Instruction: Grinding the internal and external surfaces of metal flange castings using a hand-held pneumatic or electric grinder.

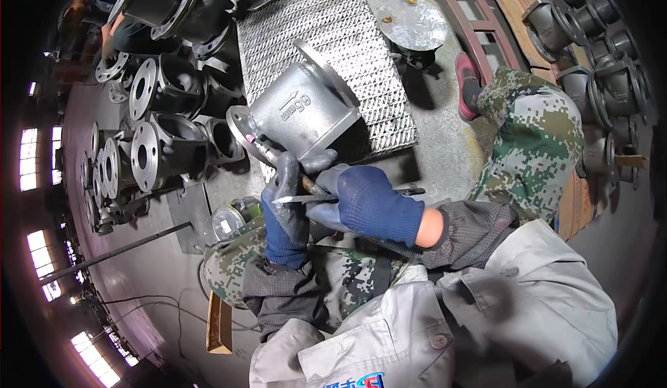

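Observation:
A grey cast-metal valve body (299, 103) with round flanges lies on its side on a ridged metal plate (375, 47), directly ahead of my hands. Both hands wear blue gloves with grey coating. My left hand (285, 211) is closed around a brownish rod (312, 186). A small pink tip (251, 138) shows along the rod's line, by the valve body's left flange. My right hand (365, 204) is closed on a slim flat metal tool (299, 199), its pointed end sticking out leftward across my left glove. The gloves hide the middle of both items.
Several similar castings (167, 152) are stacked at left, more (611, 82) at far right. A round metal disc (415, 23) and a brown metal frame (479, 23) stand beyond the plate. Another person's arm (108, 40) shows upper left. A clear round container (228, 221) sits beside my left hand.

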Demonstrator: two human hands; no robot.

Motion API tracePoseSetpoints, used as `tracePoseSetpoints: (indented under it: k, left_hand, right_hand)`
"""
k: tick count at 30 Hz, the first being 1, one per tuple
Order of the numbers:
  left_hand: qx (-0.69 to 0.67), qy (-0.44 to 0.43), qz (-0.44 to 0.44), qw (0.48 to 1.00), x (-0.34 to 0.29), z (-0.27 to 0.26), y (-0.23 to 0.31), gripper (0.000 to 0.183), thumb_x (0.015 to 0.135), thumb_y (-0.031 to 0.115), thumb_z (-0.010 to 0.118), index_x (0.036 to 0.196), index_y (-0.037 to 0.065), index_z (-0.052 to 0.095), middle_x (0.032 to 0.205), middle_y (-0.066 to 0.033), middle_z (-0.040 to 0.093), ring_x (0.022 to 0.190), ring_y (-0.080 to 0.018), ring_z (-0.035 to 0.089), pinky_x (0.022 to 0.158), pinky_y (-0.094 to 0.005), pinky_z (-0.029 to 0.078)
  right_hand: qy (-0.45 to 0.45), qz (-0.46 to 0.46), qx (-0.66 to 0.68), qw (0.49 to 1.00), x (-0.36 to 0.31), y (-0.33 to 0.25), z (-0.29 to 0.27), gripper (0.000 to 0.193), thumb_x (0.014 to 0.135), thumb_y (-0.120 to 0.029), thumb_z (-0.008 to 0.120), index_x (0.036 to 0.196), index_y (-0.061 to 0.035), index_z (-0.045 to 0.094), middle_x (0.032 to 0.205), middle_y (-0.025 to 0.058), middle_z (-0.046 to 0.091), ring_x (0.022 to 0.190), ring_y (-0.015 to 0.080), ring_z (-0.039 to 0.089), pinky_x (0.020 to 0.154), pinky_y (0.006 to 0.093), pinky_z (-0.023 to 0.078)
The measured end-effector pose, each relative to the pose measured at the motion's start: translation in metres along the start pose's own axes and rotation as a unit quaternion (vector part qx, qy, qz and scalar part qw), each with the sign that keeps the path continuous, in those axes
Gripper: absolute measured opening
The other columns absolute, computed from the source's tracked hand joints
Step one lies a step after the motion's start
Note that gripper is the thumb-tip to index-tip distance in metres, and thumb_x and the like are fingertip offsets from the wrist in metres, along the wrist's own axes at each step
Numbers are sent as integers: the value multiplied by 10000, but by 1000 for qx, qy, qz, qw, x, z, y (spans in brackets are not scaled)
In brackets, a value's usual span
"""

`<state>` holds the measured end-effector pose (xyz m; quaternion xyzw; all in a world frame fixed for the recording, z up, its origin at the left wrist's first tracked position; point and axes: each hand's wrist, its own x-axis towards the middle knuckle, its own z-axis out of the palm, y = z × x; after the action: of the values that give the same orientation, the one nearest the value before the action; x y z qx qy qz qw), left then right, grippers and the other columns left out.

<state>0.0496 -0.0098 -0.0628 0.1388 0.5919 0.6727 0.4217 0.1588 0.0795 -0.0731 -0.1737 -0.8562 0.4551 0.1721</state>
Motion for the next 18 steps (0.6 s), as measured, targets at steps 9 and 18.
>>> tracePoseSetpoints:
  k: [9,18]
  left_hand:
    - [-245,-34,-177,953,-4,4,6,451,1013,431,371,1016,12,538,1063,-196,610,983,-248,599,912,-389,491]
    - [3,74,-155,985,-3,3,17,386,1006,399,449,1107,52,585,918,-49,615,787,-99,588,698,-228,489]
  right_hand:
    - [-274,349,581,682,4,-2,-15,530,974,-460,440,956,34,633,808,187,688,683,200,687,521,248,511]
    - [-266,298,523,753,29,-12,-30,618,897,-587,485,898,7,655,779,109,689,553,121,604,505,244,514]
